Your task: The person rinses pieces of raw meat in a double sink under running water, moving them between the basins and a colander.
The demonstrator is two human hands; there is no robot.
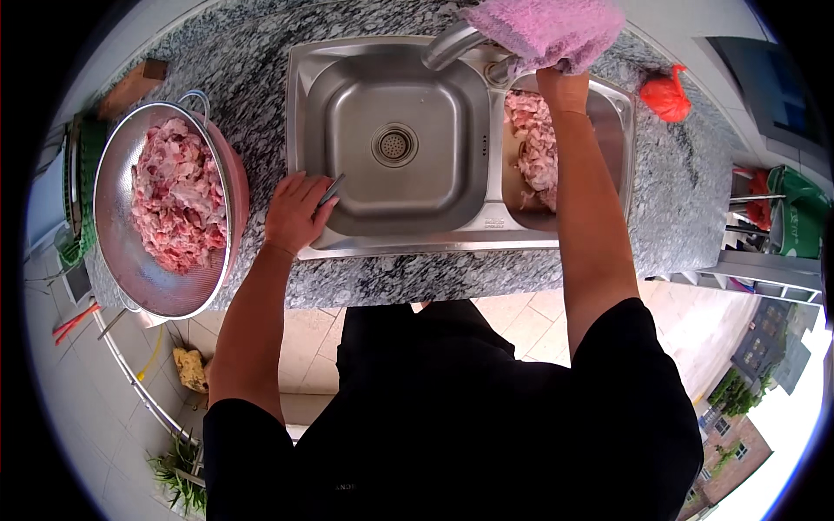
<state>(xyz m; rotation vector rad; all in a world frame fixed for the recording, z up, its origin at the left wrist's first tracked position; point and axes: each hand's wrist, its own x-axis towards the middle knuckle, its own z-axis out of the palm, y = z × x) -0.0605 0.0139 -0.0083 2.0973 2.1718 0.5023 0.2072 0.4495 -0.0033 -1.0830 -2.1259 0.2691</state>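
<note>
My left hand [296, 211] rests at the left rim of the stainless steel double sink [391, 246]. Between its thumb and fingers is a slim grey metal tool [331, 190], mostly hidden, so its kind is unclear. My right hand [561, 81] reaches to the back of the sink and grips the lower edge of a fluffy pink towel [550, 29], its fingertips covered by the cloth. The towel hides part of the steel faucet [453, 47]. Beneath my right forearm, pieces of raw, fatty meat [537, 150] lie in the smaller right basin; the forearm hides some of them.
A large steel colander [114, 228] heaped with raw meat [176, 195] stands inside a pink basin [240, 189] on the granite counter [260, 78]. A tied red plastic bag [666, 98] sits at the right. A brownish block [133, 88] lies at the back left.
</note>
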